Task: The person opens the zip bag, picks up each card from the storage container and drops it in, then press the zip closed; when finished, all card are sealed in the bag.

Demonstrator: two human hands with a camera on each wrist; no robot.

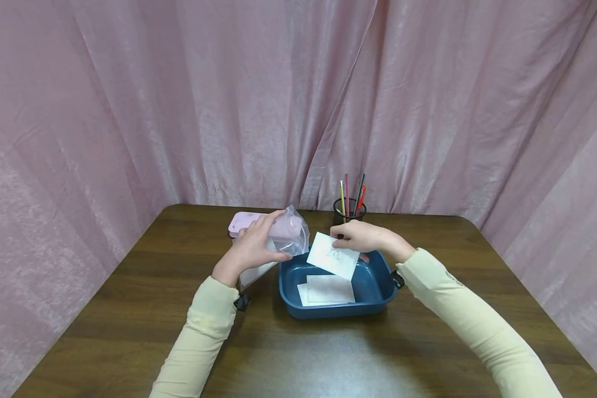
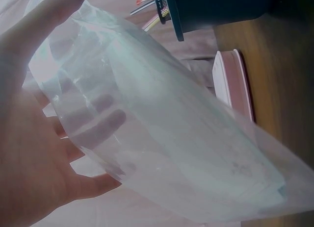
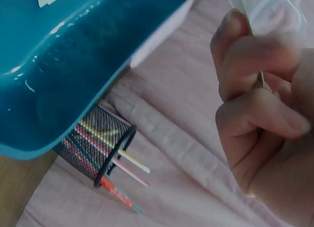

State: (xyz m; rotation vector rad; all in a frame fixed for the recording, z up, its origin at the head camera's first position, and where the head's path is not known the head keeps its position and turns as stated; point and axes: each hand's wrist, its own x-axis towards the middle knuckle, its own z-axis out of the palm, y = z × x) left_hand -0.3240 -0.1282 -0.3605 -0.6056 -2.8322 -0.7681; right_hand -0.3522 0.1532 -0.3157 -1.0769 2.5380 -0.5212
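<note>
My left hand [image 1: 251,247] holds a clear plastic bag [image 1: 289,232] by its edge, just left of the blue plastic basin [image 1: 335,313]. Inside the bag, in the left wrist view, lie whitish flat sheets [image 2: 186,124]. Thumb and fingers of my right hand [image 1: 368,239] pinch a white paper card [image 1: 330,257] with a faint drawing on it, tilted over the basin. Several more white cards [image 1: 330,288] lie on the basin floor. In the right wrist view the fingers of the right hand [image 3: 260,104] are curled, with the card largely hidden.
Behind the basin stands a black mesh pen cup [image 1: 349,213] holding several pencils and a red pen. A pink case [image 1: 244,221] lies behind the left hand, and a white flat item [image 1: 256,272] is partly under that hand. Pink curtains [image 1: 258,110] hang round the wooden table [image 1: 144,309].
</note>
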